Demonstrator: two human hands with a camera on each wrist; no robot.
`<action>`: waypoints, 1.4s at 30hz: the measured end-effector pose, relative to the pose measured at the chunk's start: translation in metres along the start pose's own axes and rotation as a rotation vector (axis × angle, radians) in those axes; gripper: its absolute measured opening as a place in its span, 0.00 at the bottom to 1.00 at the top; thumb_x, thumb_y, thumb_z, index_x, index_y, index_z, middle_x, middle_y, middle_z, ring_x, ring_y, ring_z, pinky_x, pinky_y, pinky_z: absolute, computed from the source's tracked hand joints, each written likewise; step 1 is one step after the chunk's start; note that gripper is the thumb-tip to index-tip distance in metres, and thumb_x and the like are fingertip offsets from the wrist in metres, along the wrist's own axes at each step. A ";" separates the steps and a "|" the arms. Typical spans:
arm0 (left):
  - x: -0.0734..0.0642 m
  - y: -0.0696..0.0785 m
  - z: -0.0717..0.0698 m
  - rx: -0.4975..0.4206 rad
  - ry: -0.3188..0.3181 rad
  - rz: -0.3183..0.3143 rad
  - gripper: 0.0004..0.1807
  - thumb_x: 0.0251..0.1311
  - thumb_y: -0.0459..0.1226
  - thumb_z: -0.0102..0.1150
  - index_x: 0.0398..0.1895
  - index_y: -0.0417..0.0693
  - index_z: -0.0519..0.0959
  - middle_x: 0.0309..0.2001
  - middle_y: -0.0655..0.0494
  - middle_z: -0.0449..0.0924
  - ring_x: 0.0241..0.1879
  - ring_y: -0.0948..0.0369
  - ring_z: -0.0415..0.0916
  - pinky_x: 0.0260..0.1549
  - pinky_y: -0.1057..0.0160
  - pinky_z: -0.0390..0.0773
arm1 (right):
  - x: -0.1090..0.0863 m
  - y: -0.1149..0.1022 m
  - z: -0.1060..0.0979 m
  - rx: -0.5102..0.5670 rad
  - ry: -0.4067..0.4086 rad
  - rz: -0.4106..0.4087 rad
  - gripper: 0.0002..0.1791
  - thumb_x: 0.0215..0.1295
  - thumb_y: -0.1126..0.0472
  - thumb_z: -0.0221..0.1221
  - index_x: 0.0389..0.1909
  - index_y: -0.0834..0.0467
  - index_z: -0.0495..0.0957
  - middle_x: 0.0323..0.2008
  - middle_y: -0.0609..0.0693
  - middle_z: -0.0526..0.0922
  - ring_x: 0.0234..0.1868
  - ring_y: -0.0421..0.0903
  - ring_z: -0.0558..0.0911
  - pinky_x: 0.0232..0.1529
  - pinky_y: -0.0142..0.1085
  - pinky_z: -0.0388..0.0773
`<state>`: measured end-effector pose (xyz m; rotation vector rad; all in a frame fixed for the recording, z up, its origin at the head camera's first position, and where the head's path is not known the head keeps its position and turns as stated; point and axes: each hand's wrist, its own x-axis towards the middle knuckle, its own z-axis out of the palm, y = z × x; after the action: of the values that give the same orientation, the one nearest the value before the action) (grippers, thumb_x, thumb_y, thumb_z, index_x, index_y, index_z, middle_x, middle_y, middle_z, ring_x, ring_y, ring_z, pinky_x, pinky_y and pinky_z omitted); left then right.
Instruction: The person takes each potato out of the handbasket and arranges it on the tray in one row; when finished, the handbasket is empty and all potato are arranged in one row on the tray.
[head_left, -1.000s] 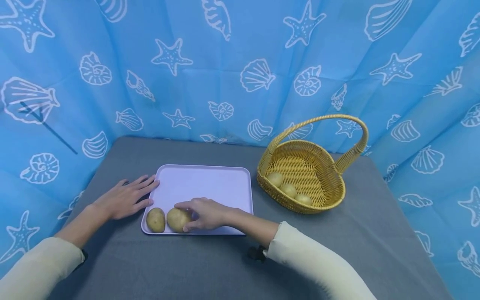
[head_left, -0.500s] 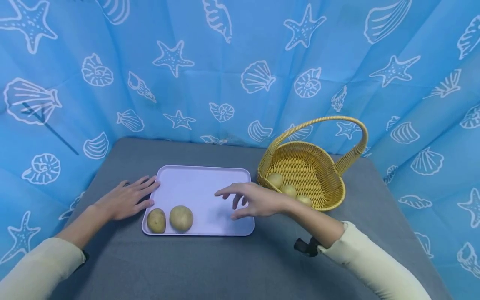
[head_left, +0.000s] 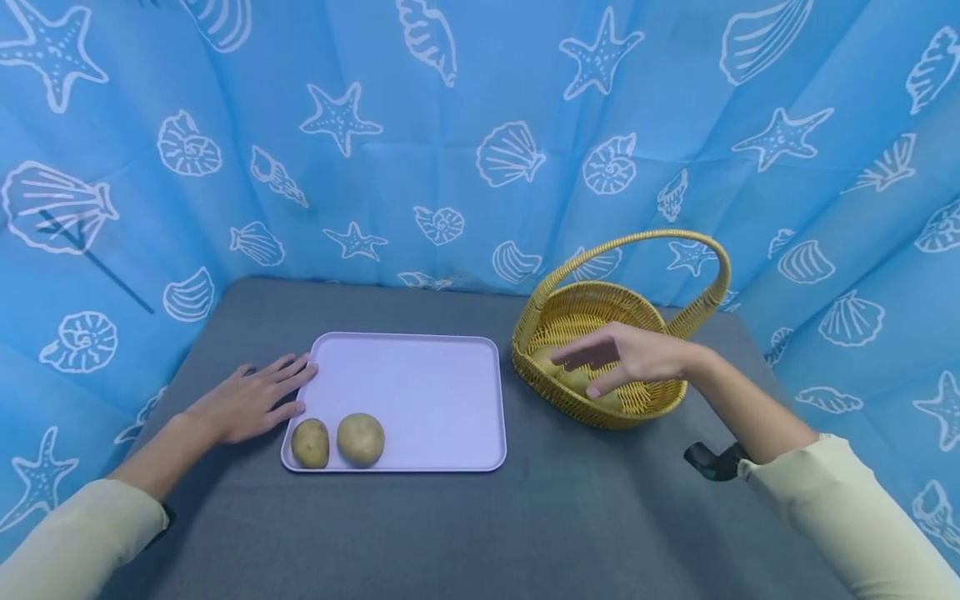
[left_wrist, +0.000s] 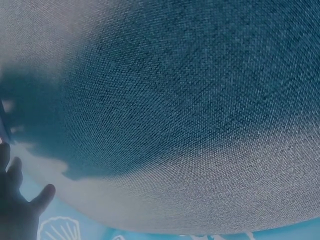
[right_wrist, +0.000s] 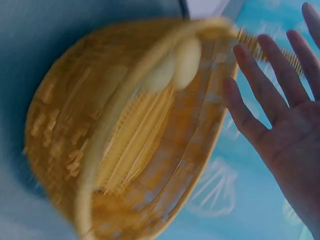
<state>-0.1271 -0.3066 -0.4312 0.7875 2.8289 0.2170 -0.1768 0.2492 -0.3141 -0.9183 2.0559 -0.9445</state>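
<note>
Potatoes sit in the near left corner of the lilac tray, a smaller one just beside a larger one. From my end, I see the left hand lying at the tray's left edge, fingers spread, their tips at the rim. I have the right hand above the wicker basket, thumb apart from the fingers; the right wrist view shows me those fingers splayed. More pale potatoes lie inside the basket's near left wall, partly hidden from me by that hand. Behind the grey tablecloth hangs a blue curtain.
</note>
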 end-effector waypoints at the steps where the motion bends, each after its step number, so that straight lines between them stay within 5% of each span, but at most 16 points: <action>1: 0.000 0.000 0.000 0.002 0.001 0.001 0.37 0.73 0.55 0.48 0.76 0.44 0.60 0.75 0.39 0.57 0.73 0.37 0.52 0.61 0.25 0.55 | -0.004 0.005 -0.004 0.013 -0.007 0.013 0.32 0.63 0.62 0.66 0.69 0.59 0.71 0.68 0.59 0.72 0.68 0.60 0.71 0.66 0.57 0.66; 10: 0.001 0.001 -0.001 0.006 -0.007 -0.003 0.37 0.72 0.55 0.48 0.76 0.44 0.60 0.75 0.38 0.57 0.73 0.37 0.52 0.61 0.25 0.54 | -0.016 0.041 -0.022 0.150 -0.149 0.187 0.30 0.64 0.67 0.64 0.66 0.68 0.70 0.65 0.63 0.73 0.68 0.65 0.68 0.67 0.55 0.63; 21: 0.001 0.001 0.001 0.005 0.002 0.003 0.36 0.73 0.54 0.48 0.76 0.43 0.61 0.74 0.37 0.58 0.73 0.37 0.52 0.60 0.24 0.55 | -0.015 0.060 -0.028 0.128 -0.156 0.404 0.29 0.64 0.64 0.65 0.66 0.61 0.73 0.65 0.57 0.75 0.69 0.58 0.70 0.69 0.50 0.65; 28: 0.001 0.001 0.000 0.005 0.003 0.003 0.36 0.73 0.54 0.48 0.75 0.43 0.61 0.74 0.37 0.58 0.73 0.37 0.52 0.60 0.25 0.55 | -0.012 0.064 -0.030 0.210 -0.163 0.545 0.30 0.65 0.63 0.65 0.67 0.62 0.71 0.61 0.58 0.78 0.60 0.51 0.78 0.59 0.48 0.76; 34: 0.000 0.001 0.001 -0.001 0.004 0.006 0.36 0.73 0.54 0.48 0.75 0.43 0.61 0.74 0.37 0.58 0.73 0.37 0.52 0.61 0.25 0.55 | -0.010 0.066 -0.028 0.273 -0.123 0.612 0.29 0.62 0.65 0.66 0.63 0.67 0.70 0.54 0.59 0.80 0.51 0.51 0.83 0.56 0.51 0.78; 42: 0.000 0.001 0.000 -0.005 0.006 0.004 0.36 0.73 0.54 0.48 0.76 0.44 0.61 0.74 0.37 0.57 0.73 0.37 0.52 0.61 0.25 0.54 | -0.004 0.064 -0.023 0.205 -0.143 0.639 0.30 0.59 0.64 0.69 0.61 0.66 0.70 0.49 0.56 0.80 0.46 0.49 0.83 0.53 0.49 0.80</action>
<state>-0.1264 -0.3061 -0.4315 0.7924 2.8318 0.2270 -0.2132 0.2915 -0.3537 -0.1817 1.8995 -0.6922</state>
